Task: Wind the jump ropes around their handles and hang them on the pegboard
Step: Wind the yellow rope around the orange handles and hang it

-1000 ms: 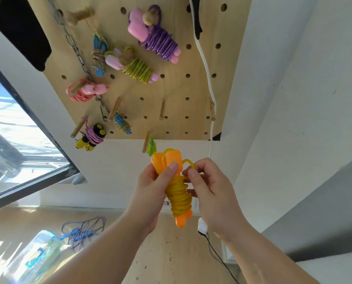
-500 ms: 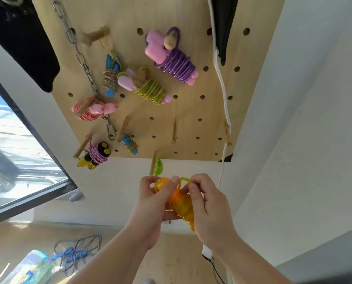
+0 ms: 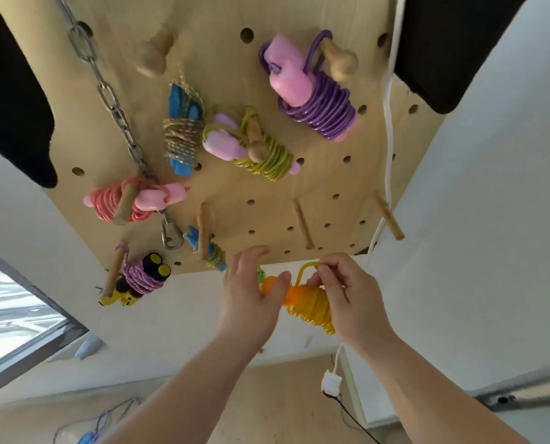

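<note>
I hold an orange-handled jump rope (image 3: pixel 302 299) with yellow cord wound round it, just below the wooden pegboard (image 3: pixel 325 193). My left hand (image 3: pixel 251 299) holds the handle end, thumb pressed on the orange plastic and the upper fingers stretched toward the board's lower edge. My right hand (image 3: pixel 347 299) grips the wound cord and pinches a free yellow loop (image 3: pixel 307 269) that stands up above the bundle. Two bare pegs (image 3: pixel 303 227) (image 3: pixel 389 219) stick out right above my hands. Several wound ropes hang higher up, among them a purple one (image 3: pixel 318 104) and a green one (image 3: pixel 267 152).
A steel chain (image 3: pixel 113 104) with a carabiner runs down the board's left side. A white cable (image 3: pixel 387 123) drops along its right edge to a plug (image 3: pixel 330 383). Dark cloth hangs at both top corners. A loose blue rope (image 3: pixel 87 437) lies on the floor; a window is at left.
The view has tilted up and closed in on the board. Both hands have raised the orange rope toward the lower pegs and turned it sideways; my left fingers have stretched out.
</note>
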Motion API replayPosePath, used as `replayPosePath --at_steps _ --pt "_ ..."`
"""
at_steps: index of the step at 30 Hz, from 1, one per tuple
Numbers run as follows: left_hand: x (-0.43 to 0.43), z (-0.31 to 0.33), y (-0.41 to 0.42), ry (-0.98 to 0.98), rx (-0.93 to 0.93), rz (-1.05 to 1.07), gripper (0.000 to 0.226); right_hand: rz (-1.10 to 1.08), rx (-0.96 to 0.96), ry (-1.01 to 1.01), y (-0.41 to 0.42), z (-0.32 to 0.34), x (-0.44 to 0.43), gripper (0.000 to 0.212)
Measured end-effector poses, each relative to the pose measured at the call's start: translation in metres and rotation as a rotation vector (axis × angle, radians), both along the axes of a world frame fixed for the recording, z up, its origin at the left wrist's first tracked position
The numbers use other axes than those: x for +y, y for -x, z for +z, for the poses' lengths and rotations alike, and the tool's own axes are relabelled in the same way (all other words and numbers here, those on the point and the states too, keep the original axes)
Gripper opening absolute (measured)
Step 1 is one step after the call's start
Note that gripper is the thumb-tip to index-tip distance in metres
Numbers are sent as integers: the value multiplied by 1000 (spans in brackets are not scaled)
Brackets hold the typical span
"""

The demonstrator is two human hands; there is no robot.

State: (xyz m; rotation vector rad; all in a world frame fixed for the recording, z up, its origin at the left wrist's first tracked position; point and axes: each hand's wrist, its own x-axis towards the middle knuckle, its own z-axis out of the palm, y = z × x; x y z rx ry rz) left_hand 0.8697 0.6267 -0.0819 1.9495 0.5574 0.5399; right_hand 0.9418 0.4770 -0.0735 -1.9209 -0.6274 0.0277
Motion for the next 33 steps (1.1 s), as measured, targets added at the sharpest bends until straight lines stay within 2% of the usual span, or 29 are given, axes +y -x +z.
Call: replayPosePath --at_steps 1,2,5,8,15,21,24,28,33 --pt "8 -1 -2 -141 -55 -87 33 27 -14 9 -1 2 3 22" --pt "12 2 -4 -184 -70 -175 27 52 -28 11 -3 3 5 21" --pt "15 10 -9 -55 -22 -304 13 49 -88 9 -9 6 10 12" --pt "14 7 -16 -23 -19 -224 11 16 -116 -21 -15 5 10 7" --pt "5 10 -40 27 -58 -113 16 -9 -160 -55 -47 9 14 9" --pt "12 10 -66 22 -35 -16 20 29 -75 -102 -88 4 28 7" --pt "14 11 -82 -58 1 29 20 13 14 -148 -109 -1 42 7" --pt "17 9 -97 -189 50 86 8 -86 60 -220 -123 -1 65 7" --pt "14 1 -91 -351 7 255 27 -170 179 -271 -125 -7 75 16"
